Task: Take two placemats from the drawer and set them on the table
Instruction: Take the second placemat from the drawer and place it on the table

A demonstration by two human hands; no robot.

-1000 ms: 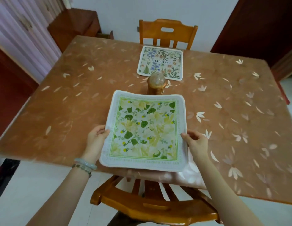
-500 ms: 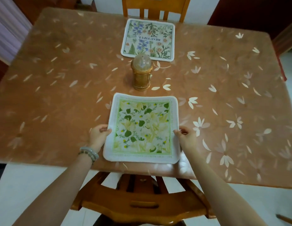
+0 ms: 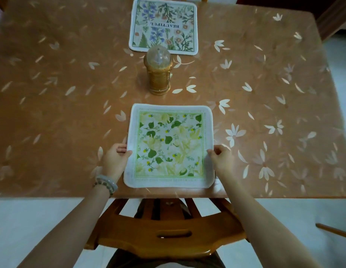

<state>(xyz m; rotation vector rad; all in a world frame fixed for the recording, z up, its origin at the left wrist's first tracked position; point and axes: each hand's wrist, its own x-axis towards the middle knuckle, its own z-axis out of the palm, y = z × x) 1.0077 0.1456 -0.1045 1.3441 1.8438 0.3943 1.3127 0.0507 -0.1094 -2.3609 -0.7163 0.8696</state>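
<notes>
A square placemat with green leaves and yellow flowers (image 3: pixel 170 146) lies flat on the brown table (image 3: pixel 62 93) near its front edge. My left hand (image 3: pixel 116 159) pinches its left edge, thumb on top. My right hand (image 3: pixel 222 159) pinches its right edge the same way. A second placemat with blue and pink flowers and the word BEAUTIFUL (image 3: pixel 164 26) lies flat at the far side of the table, apart from both hands.
A gold lantern with a clear dome top (image 3: pixel 158 72) stands between the two placemats. A wooden chair (image 3: pixel 168 235) is tucked under the table's front edge right below me. Part of another chair shows at the far side.
The green placemat has gone from tilted above the table edge to lying flat on the table. Both hands stayed on its side edges. The view has tipped further down.
</notes>
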